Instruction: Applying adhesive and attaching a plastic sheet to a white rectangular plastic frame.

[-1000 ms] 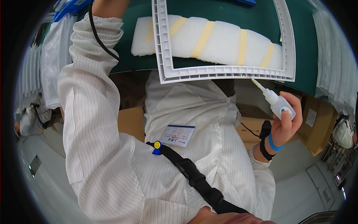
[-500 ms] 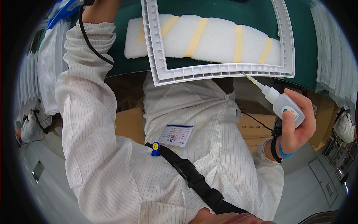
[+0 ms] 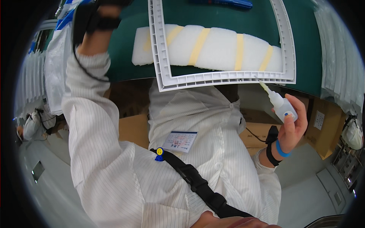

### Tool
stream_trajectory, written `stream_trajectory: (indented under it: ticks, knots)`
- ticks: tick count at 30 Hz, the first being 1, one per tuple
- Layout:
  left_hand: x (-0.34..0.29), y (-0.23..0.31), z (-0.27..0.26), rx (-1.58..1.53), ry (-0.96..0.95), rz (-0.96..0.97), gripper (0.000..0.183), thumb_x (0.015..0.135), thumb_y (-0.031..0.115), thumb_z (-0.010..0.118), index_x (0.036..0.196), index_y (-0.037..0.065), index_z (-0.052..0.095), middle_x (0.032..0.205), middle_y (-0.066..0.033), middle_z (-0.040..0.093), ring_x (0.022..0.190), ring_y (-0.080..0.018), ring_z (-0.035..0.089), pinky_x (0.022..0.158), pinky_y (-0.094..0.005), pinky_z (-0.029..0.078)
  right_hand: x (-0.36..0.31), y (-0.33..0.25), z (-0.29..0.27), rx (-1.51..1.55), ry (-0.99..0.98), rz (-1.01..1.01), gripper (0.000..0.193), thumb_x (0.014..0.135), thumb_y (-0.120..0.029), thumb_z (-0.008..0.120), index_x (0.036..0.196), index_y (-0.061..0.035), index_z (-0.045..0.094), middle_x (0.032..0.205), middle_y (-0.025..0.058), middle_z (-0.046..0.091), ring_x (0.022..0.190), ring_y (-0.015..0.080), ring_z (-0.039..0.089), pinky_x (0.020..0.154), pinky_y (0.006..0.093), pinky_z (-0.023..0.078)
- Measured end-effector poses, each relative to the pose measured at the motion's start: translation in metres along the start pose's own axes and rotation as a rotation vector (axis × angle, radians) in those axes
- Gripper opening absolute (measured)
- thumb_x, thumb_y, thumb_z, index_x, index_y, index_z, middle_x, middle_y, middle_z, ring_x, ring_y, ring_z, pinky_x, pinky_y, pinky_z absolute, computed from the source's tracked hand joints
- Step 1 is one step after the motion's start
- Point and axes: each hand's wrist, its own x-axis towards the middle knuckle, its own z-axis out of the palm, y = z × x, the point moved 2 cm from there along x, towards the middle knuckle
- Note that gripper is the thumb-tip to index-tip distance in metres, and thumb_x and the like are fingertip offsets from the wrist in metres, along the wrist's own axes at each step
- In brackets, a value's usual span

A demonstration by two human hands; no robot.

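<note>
My right hand (image 3: 295,119) is wrapped round a small translucent squeeze bottle (image 3: 284,108) with a white cap and a long thin nozzle. The nozzle tip is at the near side of a white plastic frame (image 3: 213,78), right of its middle. Ribs divide the frame's edge into small cells, and its near side juts past the table edge. Beneath the frame lies a white foam pad (image 3: 216,47) with yellow strips across it. My left hand (image 3: 109,11), left of the frame, is mostly cut off at the top; a black strap rings its wrist and its fingers do not show.
A blue marker (image 3: 232,3) lies on the green table (image 3: 306,57). Clear plastic-wrapped pieces (image 3: 340,64) line the right side, with more wrapped pieces (image 3: 57,72) at left. Cardboard boxes (image 3: 319,125) stand below the table. A black cable (image 3: 85,68) hangs along my left sleeve.
The nozzle tip has shifted to the right along the frame's near side. The view has moved a little, bringing more of my left wrist and the blue marker into sight.
</note>
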Motion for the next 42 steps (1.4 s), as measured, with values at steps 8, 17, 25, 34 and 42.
stream_trajectory:
  ticks: [8, 17, 25, 34, 42]
  knots:
    - [-0.125, 0.045, -0.065, -0.218, -0.308, -0.708, 0.048, 0.086, 0.049, 0.063, 0.095, 0.002, 0.058, 0.078, -0.0024, 0.057, 0.067, -0.0086, 0.053, 0.054, -0.0218, 0.042, 0.004, 0.033, -0.001, 0.385, 0.031, -0.034, 0.049, 0.082, -0.017, 0.058, 0.125, 0.0047, 0.048, 0.103, 0.0185, 0.062, 0.087, 0.0252, 0.064, 0.077, 0.0345, 0.052]
    - [-0.116, 0.055, -0.047, 0.028, -0.361, -0.559, 0.036, 0.084, 0.033, 0.065, 0.09, -0.001, 0.054, 0.074, -0.0078, 0.059, 0.061, -0.0124, 0.057, 0.055, -0.0256, 0.046, 0.046, 0.036, -0.006, 0.532, 0.286, -0.104, 0.041, 0.093, -0.018, 0.054, 0.128, 0.0021, 0.047, 0.107, 0.0171, 0.062, 0.095, 0.0222, 0.062, 0.078, 0.0298, 0.048]
    - [-0.09, 0.045, -0.087, 0.068, -0.447, -0.54, 0.032, 0.085, 0.026, 0.061, 0.085, -0.005, 0.056, 0.069, -0.0119, 0.063, 0.058, -0.0169, 0.066, 0.053, -0.028, 0.05, 0.039, 0.052, -0.018, 0.567, 0.339, -0.095, 0.042, 0.093, -0.018, 0.055, 0.128, 0.0029, 0.046, 0.108, 0.0163, 0.061, 0.095, 0.0222, 0.062, 0.078, 0.0291, 0.048]
    - [-0.056, 0.017, -0.088, -0.082, -0.623, -0.471, 0.026, 0.093, 0.025, 0.057, 0.09, -0.001, 0.056, 0.077, -0.0097, 0.067, 0.066, -0.0138, 0.066, 0.063, -0.0254, 0.05, 0.017, 0.062, -0.028, 0.56, 0.376, -0.07, 0.042, 0.093, -0.019, 0.054, 0.128, 0.0035, 0.046, 0.106, 0.0156, 0.061, 0.093, 0.0203, 0.061, 0.078, 0.0295, 0.047]
    - [0.007, -0.001, -0.02, 0.058, -0.603, -0.028, 0.034, 0.088, 0.035, 0.062, 0.091, 0.001, 0.062, 0.077, -0.0145, 0.067, 0.07, -0.0246, 0.064, 0.066, -0.0327, 0.049, 0.011, 0.054, -0.026, 0.556, 0.409, -0.116, 0.042, 0.094, -0.021, 0.052, 0.127, 0.0037, 0.046, 0.104, 0.0142, 0.061, 0.089, 0.0185, 0.059, 0.076, 0.0297, 0.045]
